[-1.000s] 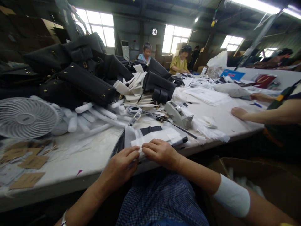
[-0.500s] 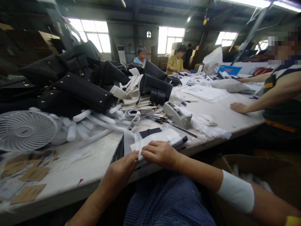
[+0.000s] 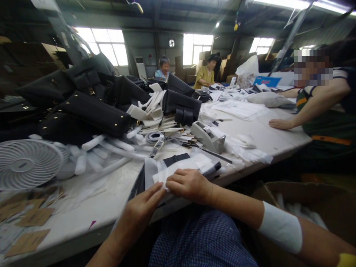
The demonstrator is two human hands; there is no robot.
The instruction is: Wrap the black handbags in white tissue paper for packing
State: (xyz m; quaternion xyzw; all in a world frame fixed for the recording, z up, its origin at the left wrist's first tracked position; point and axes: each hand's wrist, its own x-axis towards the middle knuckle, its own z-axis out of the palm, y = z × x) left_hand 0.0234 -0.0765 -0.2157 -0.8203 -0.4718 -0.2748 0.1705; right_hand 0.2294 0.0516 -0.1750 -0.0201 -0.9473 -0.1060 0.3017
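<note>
My left hand (image 3: 140, 207) and my right hand (image 3: 190, 184) meet at the near edge of the white table (image 3: 91, 207). Both rest on a white sheet of wrapping (image 3: 180, 165) that lies over a flat black leather piece (image 3: 175, 159). The right hand's fingers curl down onto the sheet's near corner. The left hand's fingertips pinch that same corner from below. A white sleeve band (image 3: 279, 227) sits on my right forearm.
A heap of black handbags (image 3: 83, 100) and white foam rolls (image 3: 111, 142) fills the left of the table. A white fan (image 3: 26, 163), brown card tags (image 3: 26, 218), a tape dispenser (image 3: 208, 136) lie around. A co-worker's hand (image 3: 279, 124) rests at right; two more people sit far back. A cardboard box (image 3: 306, 204) stands below right.
The camera has tilted and shifted slightly. My left hand has slid a little lower and its fingers have stretched towards the sheet's corner. The co-worker at right has leaned further into view.
</note>
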